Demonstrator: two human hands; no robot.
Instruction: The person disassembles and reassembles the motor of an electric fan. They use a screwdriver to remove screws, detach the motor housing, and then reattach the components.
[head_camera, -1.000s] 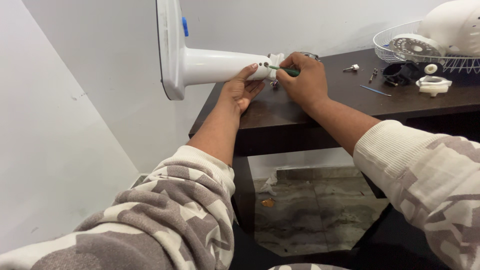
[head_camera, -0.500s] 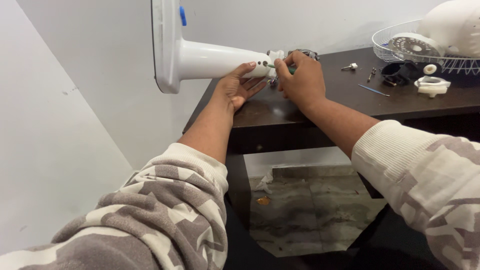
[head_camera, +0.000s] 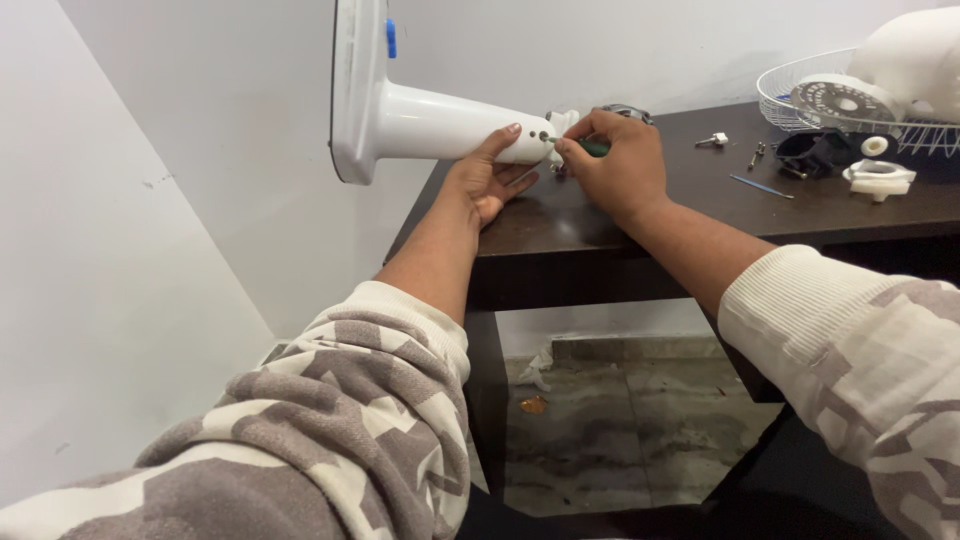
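left hand cupped, right hand apparently pinching

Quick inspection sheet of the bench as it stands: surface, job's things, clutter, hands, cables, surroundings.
Surface: dark wooden table, corner overhanging the floor.
Job's things: white fan stand lying sideways, base off the edge; green-handled screwdriver at its pole end.
Clutter: loose screws, wire fan guard, white plastic cap.
Hands: left hand cradles the pole; right hand in a grip on the screwdriver.
Cables: nothing seen.
Surroundings: white wall, stained floor.
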